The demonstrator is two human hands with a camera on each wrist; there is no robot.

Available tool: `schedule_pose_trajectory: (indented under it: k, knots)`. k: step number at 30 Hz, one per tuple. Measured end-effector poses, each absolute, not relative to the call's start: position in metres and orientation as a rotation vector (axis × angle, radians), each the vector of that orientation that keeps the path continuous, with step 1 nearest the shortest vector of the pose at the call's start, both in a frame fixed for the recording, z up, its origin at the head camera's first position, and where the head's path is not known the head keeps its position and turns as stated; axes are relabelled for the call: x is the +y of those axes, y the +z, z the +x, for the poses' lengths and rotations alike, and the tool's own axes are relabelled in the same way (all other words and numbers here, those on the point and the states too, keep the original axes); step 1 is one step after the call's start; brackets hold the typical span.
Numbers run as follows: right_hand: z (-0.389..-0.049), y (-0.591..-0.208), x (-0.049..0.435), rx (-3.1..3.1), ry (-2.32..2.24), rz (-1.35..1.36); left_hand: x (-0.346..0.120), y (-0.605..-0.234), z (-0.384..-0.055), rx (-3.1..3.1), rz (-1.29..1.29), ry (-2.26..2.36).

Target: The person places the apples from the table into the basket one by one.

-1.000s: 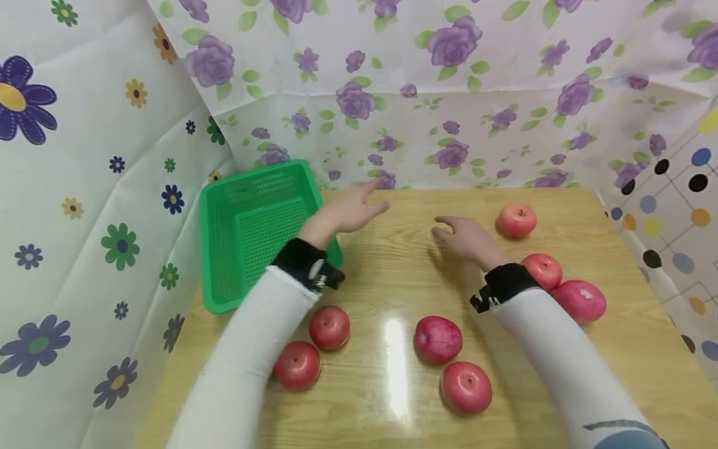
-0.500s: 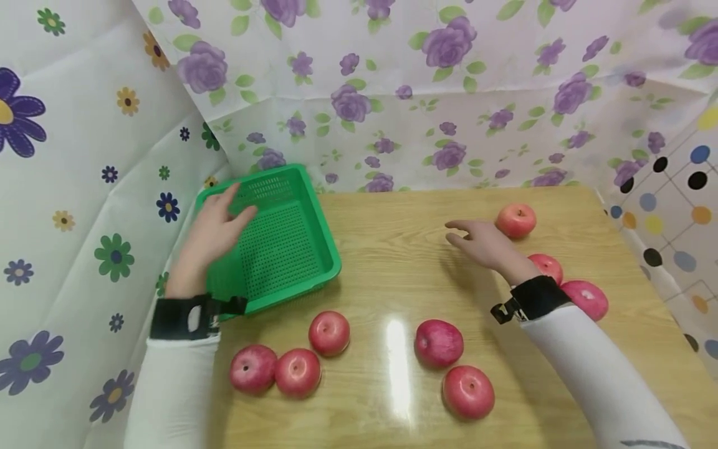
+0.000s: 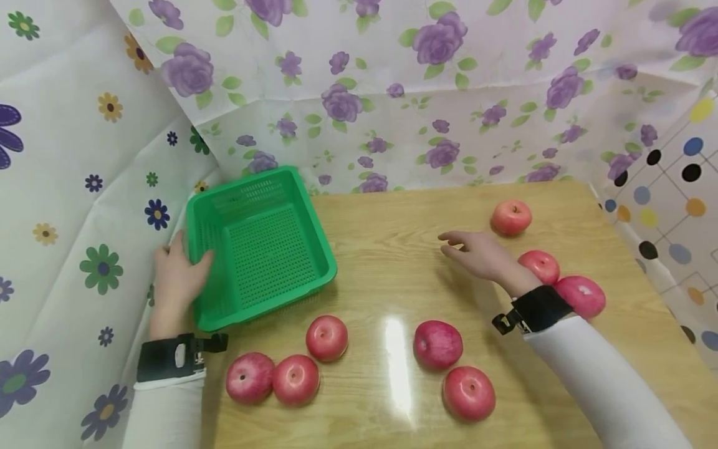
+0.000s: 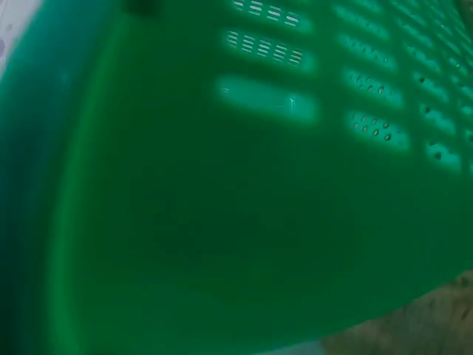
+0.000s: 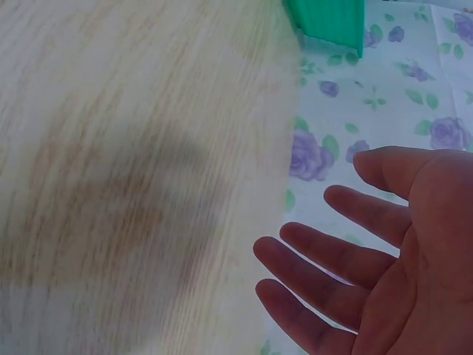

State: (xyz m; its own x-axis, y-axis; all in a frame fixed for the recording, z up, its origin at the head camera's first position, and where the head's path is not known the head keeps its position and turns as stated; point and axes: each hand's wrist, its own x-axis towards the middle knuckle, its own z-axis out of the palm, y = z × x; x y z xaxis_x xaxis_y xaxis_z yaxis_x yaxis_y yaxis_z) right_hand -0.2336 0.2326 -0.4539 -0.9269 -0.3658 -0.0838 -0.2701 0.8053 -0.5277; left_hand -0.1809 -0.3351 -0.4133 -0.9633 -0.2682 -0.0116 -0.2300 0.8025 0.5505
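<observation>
My left hand (image 3: 178, 279) is at the left side of a green plastic basket (image 3: 322, 249). Its thumb reaches over the rim while the fingers lie along the outside, with a wide gap between them. The left wrist view is filled by the basket wall (image 4: 222, 200), and no hand shows there. Over the table's right half hovers my right hand (image 3: 477, 254), holding nothing. Its fingers look loosely extended in the right wrist view (image 5: 369, 259). Nearest to it are a pale red apple (image 3: 511, 217) and a red apple (image 3: 540, 267).
A magenta oval fruit (image 3: 581, 296) lies beside the right forearm. At front centre are a magenta fruit (image 3: 438, 345) and a red apple (image 3: 469, 393). Red apples (image 3: 327, 338), (image 3: 296, 380) and a streaked one (image 3: 250, 378) lie before the basket. Flowered sheets (image 3: 348, 143) border the wooden table (image 3: 381, 249).
My left hand has swept left across the basket from its right side and come down to its left rim. The right hand has shifted slightly right and towards me.
</observation>
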Motion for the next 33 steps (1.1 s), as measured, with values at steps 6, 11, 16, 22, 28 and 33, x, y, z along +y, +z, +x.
schedule_pose_trajectory:
  k: [6, 11, 16, 22, 28, 33]
  knots:
    - [-0.232, -0.454, 0.233, 2.800, -0.763, -0.498, -0.343, -0.422, -0.180, -2.942, 0.392, -0.938]
    - [-0.232, -0.448, 0.224, 2.791, -0.771, -0.517, -0.344, -0.425, -0.180, -2.913, 0.336, -1.015]
    - [-0.232, -0.436, 0.196, 2.769, -0.748, -0.570, -0.341, -0.422, -0.181, -2.906, 0.385, -1.115]
    - [-0.225, -0.420, 0.149, 2.724, -0.705, -0.721, -0.331, -0.424, -0.182, -2.880, 0.351, -1.340]
    - [-0.208, -0.413, 0.107, 2.672, -0.638, -0.880, -0.323, -0.420, -0.177, -2.968, 0.286, -1.257]
    - [-0.194, -0.411, 0.076, 2.605, -0.579, -1.016, -0.318, -0.417, -0.172, -2.977, 0.239, -1.287]
